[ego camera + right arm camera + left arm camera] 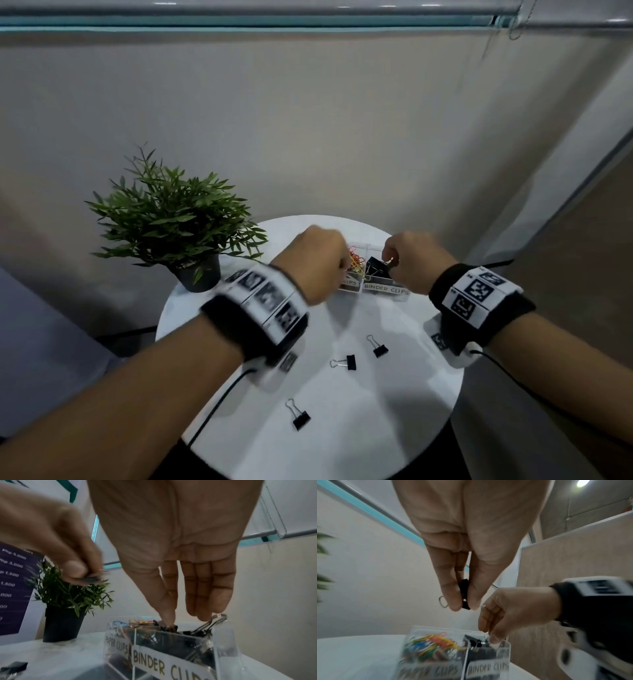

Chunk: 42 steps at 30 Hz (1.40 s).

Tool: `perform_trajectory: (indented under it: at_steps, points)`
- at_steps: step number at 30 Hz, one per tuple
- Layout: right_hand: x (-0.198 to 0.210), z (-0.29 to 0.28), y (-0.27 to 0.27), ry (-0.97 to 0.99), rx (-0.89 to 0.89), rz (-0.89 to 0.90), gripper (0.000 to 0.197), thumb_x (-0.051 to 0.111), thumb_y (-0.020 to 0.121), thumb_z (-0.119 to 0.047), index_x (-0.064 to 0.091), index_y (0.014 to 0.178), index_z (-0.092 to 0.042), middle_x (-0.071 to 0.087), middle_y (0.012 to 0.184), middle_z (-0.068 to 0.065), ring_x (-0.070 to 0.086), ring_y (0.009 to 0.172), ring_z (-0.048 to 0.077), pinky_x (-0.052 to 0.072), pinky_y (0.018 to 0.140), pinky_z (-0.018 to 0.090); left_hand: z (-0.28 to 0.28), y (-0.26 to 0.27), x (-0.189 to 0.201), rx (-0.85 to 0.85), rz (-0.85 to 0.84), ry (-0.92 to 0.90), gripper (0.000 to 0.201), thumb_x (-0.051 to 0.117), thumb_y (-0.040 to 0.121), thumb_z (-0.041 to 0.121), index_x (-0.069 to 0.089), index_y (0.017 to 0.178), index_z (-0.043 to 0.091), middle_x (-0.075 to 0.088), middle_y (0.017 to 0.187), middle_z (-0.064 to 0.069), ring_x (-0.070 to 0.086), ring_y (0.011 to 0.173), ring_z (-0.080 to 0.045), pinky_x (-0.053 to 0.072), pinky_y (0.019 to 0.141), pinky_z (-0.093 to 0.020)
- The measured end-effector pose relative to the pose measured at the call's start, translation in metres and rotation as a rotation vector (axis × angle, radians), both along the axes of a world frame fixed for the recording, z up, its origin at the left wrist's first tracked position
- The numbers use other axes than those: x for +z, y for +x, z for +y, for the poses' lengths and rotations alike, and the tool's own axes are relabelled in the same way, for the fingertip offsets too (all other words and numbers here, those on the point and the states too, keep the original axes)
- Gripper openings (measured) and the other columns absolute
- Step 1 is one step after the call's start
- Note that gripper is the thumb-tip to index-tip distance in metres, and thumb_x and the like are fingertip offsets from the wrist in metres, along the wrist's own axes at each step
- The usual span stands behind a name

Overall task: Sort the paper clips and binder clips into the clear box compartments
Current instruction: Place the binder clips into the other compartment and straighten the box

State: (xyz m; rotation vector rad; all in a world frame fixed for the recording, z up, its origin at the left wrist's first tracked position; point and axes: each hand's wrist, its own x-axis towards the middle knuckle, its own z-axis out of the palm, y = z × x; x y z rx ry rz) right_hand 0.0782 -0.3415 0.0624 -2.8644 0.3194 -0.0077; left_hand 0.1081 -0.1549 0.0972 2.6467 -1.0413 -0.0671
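Note:
A clear two-compartment box point(385, 290) labelled PAPER CLIPS and BINDER CLIPS stands at the back of the round white table point(394, 411). Coloured paper clips point(433, 643) fill its left side and black binder clips point(197, 632) its right. My left hand point(464, 605) hovers above the box and pinches a black binder clip point(464, 595) between thumb and fingers. My right hand point(169, 623) points down into the binder clip compartment, thumb and forefinger meeting on a clip at the top of the pile. Three loose binder clips point(349, 362) point(378, 347) point(299, 416) lie on the table nearer me.
A green plant in a black pot point(200, 277) stands at the table's back left, close to my left hand. A black cable point(219, 401) trails from the left wristband over the table's front edge. A purple poster point(12, 588) hangs behind the plant.

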Motion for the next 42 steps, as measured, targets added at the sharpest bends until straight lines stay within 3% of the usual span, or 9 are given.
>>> perform_trajectory:
  at_steps: [3, 8, 15, 21, 27, 29, 33, 35, 42]
  points:
    - [0.002, -0.010, -0.012, 0.050, -0.037, -0.081, 0.022, 0.064, 0.079, -0.009, 0.067, 0.099, -0.018, 0.067, 0.103, 0.005, 0.061, 0.092, 0.026, 0.050, 0.078, 0.031, -0.052, 0.025, 0.001, -0.034, 0.000, -0.048, 0.021, 0.064, 0.081, 0.004, 0.076, 0.092, 0.016, 0.073, 0.096, -0.008, 0.067, 0.092, -0.025, 0.053, 0.081, -0.030]
    - [0.009, -0.012, -0.045, 0.044, 0.034, -0.122, 0.016, 0.062, 0.079, -0.011, 0.069, 0.091, -0.018, 0.070, 0.091, 0.002, 0.063, 0.085, 0.026, 0.050, 0.073, 0.033, -0.102, 0.037, -0.009, -0.068, -0.013, 0.059, 0.022, 0.063, 0.084, 0.001, 0.070, 0.104, 0.005, 0.069, 0.106, -0.014, 0.066, 0.099, -0.029, 0.053, 0.085, -0.034]
    - [-0.011, 0.010, -0.059, 0.092, 0.206, 0.096, 0.022, 0.059, 0.081, -0.013, 0.066, 0.097, -0.025, 0.065, 0.099, 0.000, 0.060, 0.086, 0.019, 0.050, 0.073, 0.029, -0.108, 0.040, -0.026, -0.108, 0.014, 0.147, 0.031, 0.060, 0.081, -0.002, 0.069, 0.108, 0.009, 0.068, 0.107, -0.011, 0.065, 0.100, -0.027, 0.050, 0.078, -0.029]
    - [-0.028, 0.022, -0.062, 0.015, 0.342, 0.232, 0.039, 0.055, 0.084, -0.011, 0.060, 0.119, -0.029, 0.057, 0.119, -0.002, 0.055, 0.110, 0.020, 0.044, 0.083, 0.028, -0.056, 0.041, -0.013, -0.044, 0.054, 0.022, 0.034, 0.063, 0.079, 0.005, 0.069, 0.108, 0.023, 0.066, 0.106, -0.001, 0.063, 0.098, -0.019, 0.052, 0.087, -0.031]
    - [-0.039, 0.027, -0.071, -0.011, 0.326, 0.237, 0.032, 0.061, 0.086, -0.043, 0.062, 0.114, -0.027, 0.058, 0.108, -0.001, 0.057, 0.102, 0.022, 0.041, 0.076, 0.027, 0.038, -0.009, -0.019, -0.024, 0.078, 0.015, 0.026, 0.057, 0.085, 0.015, 0.071, 0.102, 0.030, 0.069, 0.091, 0.011, 0.061, 0.079, -0.008, 0.051, 0.084, -0.027]
    - [-0.040, 0.031, -0.074, -0.020, 0.272, 0.221, 0.038, 0.060, 0.084, -0.050, 0.063, 0.112, -0.025, 0.060, 0.106, 0.001, 0.058, 0.099, 0.023, 0.044, 0.076, 0.029, 0.068, -0.033, -0.031, -0.060, 0.142, 0.098, 0.028, 0.058, 0.085, 0.019, 0.067, 0.107, 0.034, 0.064, 0.094, 0.016, 0.058, 0.083, -0.002, 0.049, 0.087, -0.026]
    - [-0.043, 0.046, -0.076, -0.066, 0.225, 0.217, 0.023, 0.058, 0.088, -0.032, 0.063, 0.104, -0.016, 0.065, 0.102, 0.007, 0.061, 0.092, 0.027, 0.051, 0.075, 0.032, 0.103, -0.072, -0.058, -0.222, 0.219, 0.212, 0.039, 0.053, 0.090, 0.024, 0.055, 0.126, 0.040, 0.052, 0.120, 0.019, 0.051, 0.112, -0.002, 0.039, 0.092, -0.017]
    - [-0.045, 0.050, -0.078, -0.062, 0.201, 0.212, 0.018, 0.055, 0.087, -0.018, 0.064, 0.101, -0.014, 0.065, 0.102, 0.008, 0.062, 0.090, 0.028, 0.052, 0.074, 0.033, 0.110, -0.081, -0.069, -0.287, 0.223, 0.211, 0.045, 0.051, 0.090, 0.021, 0.052, 0.131, 0.039, 0.049, 0.125, 0.018, 0.048, 0.118, -0.005, 0.042, 0.093, -0.022]
    - [-0.042, 0.061, -0.092, -0.033, 0.208, 0.145, 0.023, 0.054, 0.085, -0.013, 0.066, 0.102, -0.021, 0.066, 0.099, 0.002, 0.060, 0.092, 0.024, 0.050, 0.076, 0.033, 0.114, -0.090, -0.087, -0.358, 0.059, 0.264, 0.035, 0.048, 0.092, 0.016, 0.060, 0.121, 0.030, 0.055, 0.119, 0.011, 0.052, 0.110, -0.017, 0.050, 0.079, -0.037]
